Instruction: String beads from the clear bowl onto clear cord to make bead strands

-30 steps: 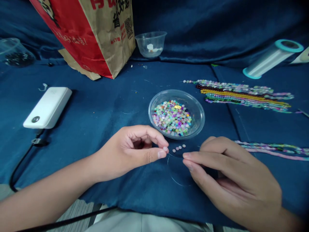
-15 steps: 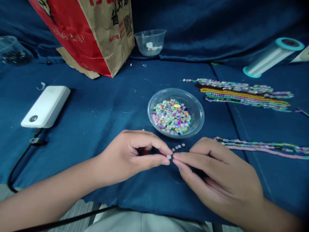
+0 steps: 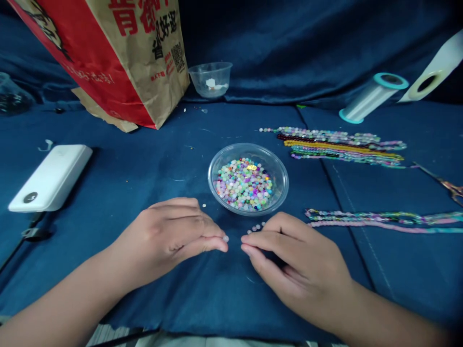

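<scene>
My left hand [image 3: 177, 241] pinches a small pale bead [image 3: 226, 238] between thumb and forefinger, the bead showing at the fingertips. A short gap away on the right, my right hand [image 3: 296, 270] has thumb and forefinger pressed together; whatever lies between them is too fine to make out. Just behind those fingers, several pale beads [image 3: 256, 228] sit in a short row. Beyond both hands stands a clear plastic bowl [image 3: 283, 185] holding many mixed coloured beads [image 3: 244, 185]. One loose bead [image 3: 204, 206] lies on the cloth near my left knuckles.
Bead strands [image 3: 343, 144] lie at the right, with further strands [image 3: 369, 219] nearer me. Scissors [image 3: 452, 188] are at the right edge. A thread spool [image 3: 372, 99], a small clear cup [image 3: 211, 79] and a paper bag [image 3: 144, 62] stand behind. A white power bank [image 3: 52, 178] with a cable lies left.
My hands have drawn apart, the left one moving left with the bead. My left fingers have folded closer together. The whole view has shifted slightly.
</scene>
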### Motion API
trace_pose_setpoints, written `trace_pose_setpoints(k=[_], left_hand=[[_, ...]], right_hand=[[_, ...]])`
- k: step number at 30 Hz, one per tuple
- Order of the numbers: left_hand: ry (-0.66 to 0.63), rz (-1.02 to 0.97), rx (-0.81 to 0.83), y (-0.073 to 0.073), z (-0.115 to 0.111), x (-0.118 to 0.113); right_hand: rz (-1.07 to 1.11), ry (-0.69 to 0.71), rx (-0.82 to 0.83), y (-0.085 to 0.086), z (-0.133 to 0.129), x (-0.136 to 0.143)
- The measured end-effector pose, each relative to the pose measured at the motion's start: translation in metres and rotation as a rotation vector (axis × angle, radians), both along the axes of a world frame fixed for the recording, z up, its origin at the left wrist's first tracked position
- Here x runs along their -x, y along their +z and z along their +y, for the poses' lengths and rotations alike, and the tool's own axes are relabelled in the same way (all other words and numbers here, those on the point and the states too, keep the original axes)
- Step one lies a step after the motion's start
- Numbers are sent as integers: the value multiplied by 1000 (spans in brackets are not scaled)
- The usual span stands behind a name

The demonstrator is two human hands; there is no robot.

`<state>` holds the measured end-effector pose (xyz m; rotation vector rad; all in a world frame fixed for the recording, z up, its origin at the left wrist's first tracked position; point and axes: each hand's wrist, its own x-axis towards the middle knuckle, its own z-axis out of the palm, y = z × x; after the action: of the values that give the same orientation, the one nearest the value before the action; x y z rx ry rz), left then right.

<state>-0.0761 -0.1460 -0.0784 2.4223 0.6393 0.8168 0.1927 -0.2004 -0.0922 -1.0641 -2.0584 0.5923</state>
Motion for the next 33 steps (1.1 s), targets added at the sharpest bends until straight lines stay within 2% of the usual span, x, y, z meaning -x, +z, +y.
trace_pose_setpoints(k=[3, 6, 11, 14, 18, 21, 26, 30, 33], left_hand=[[2, 33, 59, 6, 1, 2], [-11, -33, 259, 14, 0, 5], [-53, -450, 662, 21, -4, 17], [-51, -558, 722, 19, -5, 22], [-163, -566, 783, 16, -6, 16], [-150, -441, 718, 16, -9, 3], [-85, -120, 381, 13, -15, -18], [-51, -59, 243, 6, -15, -19], [-14, -32, 150, 2, -15, -14]], right_hand=[[-6, 2, 23, -1, 1, 0], [-22, 20, 49, -3, 1, 0], [-76, 119, 124, -6, 0, 0], [-111, 140, 149, -5, 2, -2], [-41, 92, 107, 2, 5, -6], [51, 85, 39, 8, 2, -7], [113, 114, -17, 10, -3, -4], [72, 148, 25, 13, -2, -4], [71, 109, 92, 17, 0, -4]])
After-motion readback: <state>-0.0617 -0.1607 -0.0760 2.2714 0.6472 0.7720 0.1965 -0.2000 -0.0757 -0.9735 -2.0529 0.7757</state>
